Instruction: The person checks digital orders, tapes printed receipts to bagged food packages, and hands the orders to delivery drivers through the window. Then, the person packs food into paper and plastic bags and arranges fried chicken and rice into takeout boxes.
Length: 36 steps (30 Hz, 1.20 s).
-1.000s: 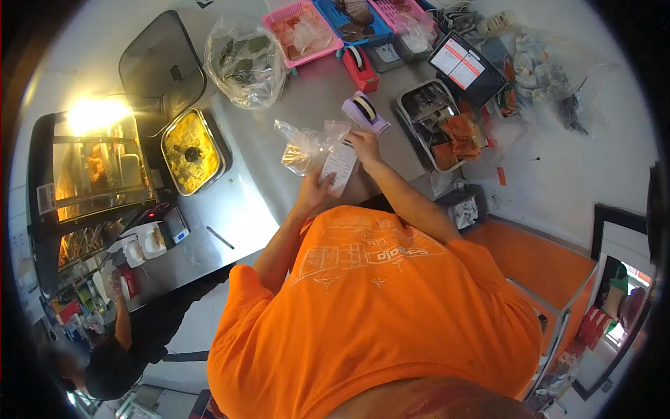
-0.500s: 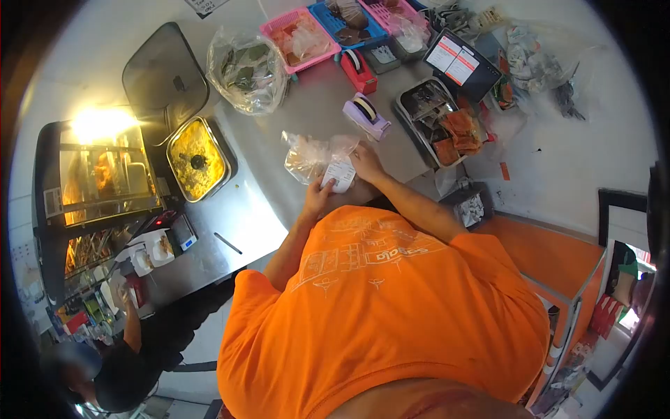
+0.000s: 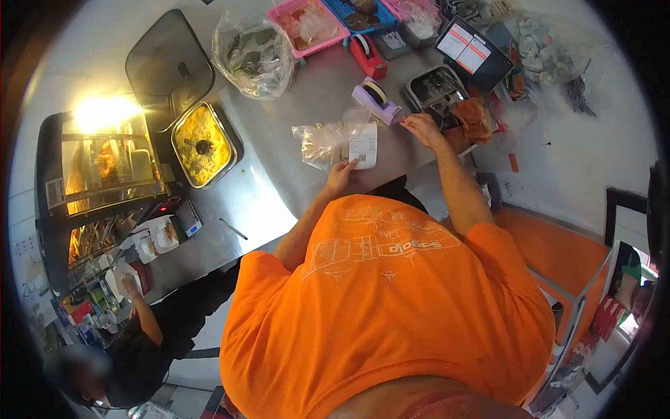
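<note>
A clear plastic bag lies on the steel counter, its contents hard to make out through the film. Against its right side is a white printed receipt, pinched at its lower edge by my left hand. My right hand is at the front end of a lilac tape dispenser, fingertips pressed together. Whatever sits between those fingertips is too small to see. Just behind the lilac dispenser stands a red tape dispenser.
Right of the dispensers are a metal tray with packets and a tablet. A pink basket and a bag of leaves stand at the back. Left are a yellow food pan, a lit food cabinet and another person.
My right hand has left the receipt and bag and moved right to the lilac dispenser. My left hand still grips the receipt, which now lies more upright and fully visible.
</note>
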Available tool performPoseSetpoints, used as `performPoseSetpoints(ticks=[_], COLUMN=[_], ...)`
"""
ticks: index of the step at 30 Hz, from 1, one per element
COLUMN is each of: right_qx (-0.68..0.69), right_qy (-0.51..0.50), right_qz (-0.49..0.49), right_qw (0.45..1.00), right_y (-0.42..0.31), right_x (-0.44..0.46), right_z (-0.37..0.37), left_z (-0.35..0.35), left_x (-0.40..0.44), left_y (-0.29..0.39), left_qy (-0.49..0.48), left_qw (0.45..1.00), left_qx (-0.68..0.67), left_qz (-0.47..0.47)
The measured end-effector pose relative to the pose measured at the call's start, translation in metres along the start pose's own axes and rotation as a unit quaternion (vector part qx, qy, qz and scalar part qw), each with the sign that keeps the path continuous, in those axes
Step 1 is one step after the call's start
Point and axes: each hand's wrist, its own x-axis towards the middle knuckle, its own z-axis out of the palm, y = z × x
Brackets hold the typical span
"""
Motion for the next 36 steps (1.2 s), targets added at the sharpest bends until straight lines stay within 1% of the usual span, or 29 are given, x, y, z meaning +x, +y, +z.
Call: performPoseSetpoints(ticks=[1,2,3,5,6,7,8,9,11,12,14,15,16,17,18,19,20,21,23,25,26,28,29,31,32,34,35,36], right_qx=[-0.128,-0.254,-0.374,-0.256,-0.193,-0.095,-0.031,0.033,0.093,0.015,-0.142,-0.155,-0.167,-0.178,-0.254,-0.327,-0.398,-0.475,-0.618,-0.65,-0.666,-0.649,-0.639,-0.513,-0.445,-0.398,-0.376,-0.374], right_qy=[0.055,0.107,0.156,0.17,0.174,0.07,0.004,-0.063,-0.156,-0.124,-0.059,-0.036,-0.012,0.011,0.022,0.036,0.051,0.069,0.101,0.086,0.077,0.095,0.102,0.094,0.092,0.075,0.066,0.074], right_qz=[-0.039,-0.078,-0.117,0.036,0.113,0.163,0.193,0.222,0.274,0.261,0.23,0.211,0.192,0.17,0.107,0.043,-0.022,-0.065,-0.143,-0.08,-0.047,-0.088,-0.107,-0.195,-0.24,-0.346,-0.396,-0.396], right_qw=[0.99,0.958,0.907,0.951,0.959,0.98,0.981,0.972,0.945,0.957,0.961,0.964,0.967,0.969,0.961,0.943,0.916,0.875,0.767,0.751,0.741,0.75,0.754,0.83,0.858,0.846,0.835,0.835], right_y=[0.008,0.015,0.019,0.022,0.021,0.049,0.042,0.044,0.066,0.068,0.06,0.07,0.085,0.096,0.104,0.109,0.11,0.107,0.102,0.068,0.049,0.023,0.019,0.018,0.019,0.005,-0.006,-0.016], right_x=[-0.005,-0.007,-0.008,-0.019,-0.026,-0.014,-0.03,-0.054,-0.082,-0.095,-0.112,-0.106,-0.098,-0.092,-0.088,-0.088,-0.087,-0.086,-0.087,-0.096,-0.102,-0.122,-0.133,-0.158,-0.172,-0.221,-0.254,-0.291], right_z=[0.001,0.008,0.016,0.036,0.042,0.017,0.024,0.033,0.049,0.066,0.106,0.109,0.11,0.111,0.11,0.109,0.107,0.106,0.104,0.108,0.109,0.1,0.092,0.061,0.044,0.013,-0.002,-0.017], left_z=[0.004,0.01,0.016,0.008,0.004,0.006,0.011,0.014,0.016,0.017,0.017,0.017,0.017,0.017,0.018,0.026,0.036,0.041,0.041,-0.008,-0.025,-0.025,-0.004,0.036,0.064,0.132,0.164,0.191], left_x=[-0.006,-0.012,-0.016,-0.008,-0.004,-0.006,-0.009,-0.012,-0.014,-0.015,-0.014,-0.015,-0.02,-0.031,-0.04,-0.05,-0.061,-0.066,-0.058,0.0,0.011,0.028,0.018,-0.019,-0.041,-0.084,-0.097,-0.101], left_y=[0.001,0.007,0.015,0.008,0.002,0.005,0.01,0.014,0.02,0.021,0.017,0.015,0.019,0.032,0.048,0.068,0.09,0.103,0.112,0.101,0.102,0.109,0.113,0.129,0.141,0.163,0.164,0.155], left_qy=[0.005,0.009,0.013,0.004,-0.001,0.01,0.021,0.033,0.039,0.041,0.037,0.035,0.069,0.101,0.13,0.21,0.285,0.357,0.377,0.202,0.126,-0.035,-0.007,0.002,0.004,0.002,0.0,-0.032], left_qw=[1.0,1.0,0.999,1.0,1.0,1.0,1.0,0.999,0.999,0.998,0.999,0.999,0.983,0.945,0.886,0.831,0.764,0.687,0.611,0.712,0.755,0.814,0.866,0.903,0.919,0.94,0.945,0.945], left_qx=[-0.01,-0.019,-0.027,-0.011,-0.003,0.0,0.002,0.005,0.018,0.024,0.028,0.031,0.165,0.297,0.424,0.488,0.544,0.591,0.653,0.628,0.58,0.467,0.405,0.35,0.323,0.321,0.32,0.316], left_qz=[-0.006,-0.011,-0.014,-0.016,-0.019,-0.022,-0.023,-0.025,-0.032,-0.037,-0.008,0.006,0.048,0.09,0.132,0.164,0.196,0.227,0.241,0.24,0.279,0.343,0.294,0.25,0.226,0.116,0.059,0.075])
